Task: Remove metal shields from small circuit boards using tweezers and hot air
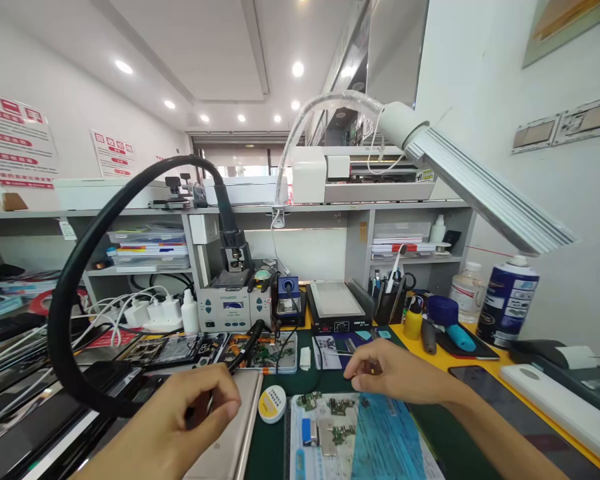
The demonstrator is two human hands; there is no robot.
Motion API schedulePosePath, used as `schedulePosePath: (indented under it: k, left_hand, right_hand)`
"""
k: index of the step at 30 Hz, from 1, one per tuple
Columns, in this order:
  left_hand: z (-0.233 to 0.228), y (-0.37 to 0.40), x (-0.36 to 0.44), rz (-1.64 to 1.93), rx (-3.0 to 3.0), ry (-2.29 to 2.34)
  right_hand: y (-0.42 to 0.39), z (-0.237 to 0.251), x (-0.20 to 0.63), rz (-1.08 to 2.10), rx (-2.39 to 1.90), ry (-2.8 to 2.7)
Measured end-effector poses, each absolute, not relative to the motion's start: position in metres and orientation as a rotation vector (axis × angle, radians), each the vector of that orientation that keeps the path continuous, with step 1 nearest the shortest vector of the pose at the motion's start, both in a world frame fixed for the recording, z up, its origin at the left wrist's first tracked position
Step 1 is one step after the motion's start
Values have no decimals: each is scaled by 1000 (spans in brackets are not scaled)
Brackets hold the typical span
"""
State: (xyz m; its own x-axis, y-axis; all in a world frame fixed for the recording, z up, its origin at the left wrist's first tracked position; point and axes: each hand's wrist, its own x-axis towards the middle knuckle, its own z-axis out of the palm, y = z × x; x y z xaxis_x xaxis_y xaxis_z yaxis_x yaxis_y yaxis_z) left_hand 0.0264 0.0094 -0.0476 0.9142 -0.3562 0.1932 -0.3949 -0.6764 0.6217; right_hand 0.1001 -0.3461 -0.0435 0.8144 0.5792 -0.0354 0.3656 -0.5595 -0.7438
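Observation:
My left hand [200, 417] is curled closed above a gold-coloured flat device [230, 433]; a dark sliver shows between its fingers, too hidden to name. My right hand [380, 370] pinches a thin metal tool [337, 353], whose tip points left over a small printed sheet [329, 360]. Below that hand lies a work mat [387, 437] with a blue streaked area and several small green circuit boards [341, 435] on its white left side. A round white tub with a yellow label [272, 404] sits between the device and the mat.
A black hose [60, 320] loops behind my left hand from the hot air station [233, 309]. Behind the mat are a parts box [275, 351] and a heating plate [336, 300]. Bottles and a spray can [507, 300] stand at right, beneath a lamp [495, 190].

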Motion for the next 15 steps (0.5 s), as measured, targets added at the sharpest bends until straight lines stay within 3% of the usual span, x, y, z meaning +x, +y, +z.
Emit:
schedulePosePath:
  k: [8,15]
  left_hand:
    - [-50,-47,80,-30,2360,-619]
    - [-67,-47,83,53,2433,-722]
  right_hand:
    - [-346,-47,87,375,-2433,-584]
    - [-346,-63,89,385,-2423,-559]
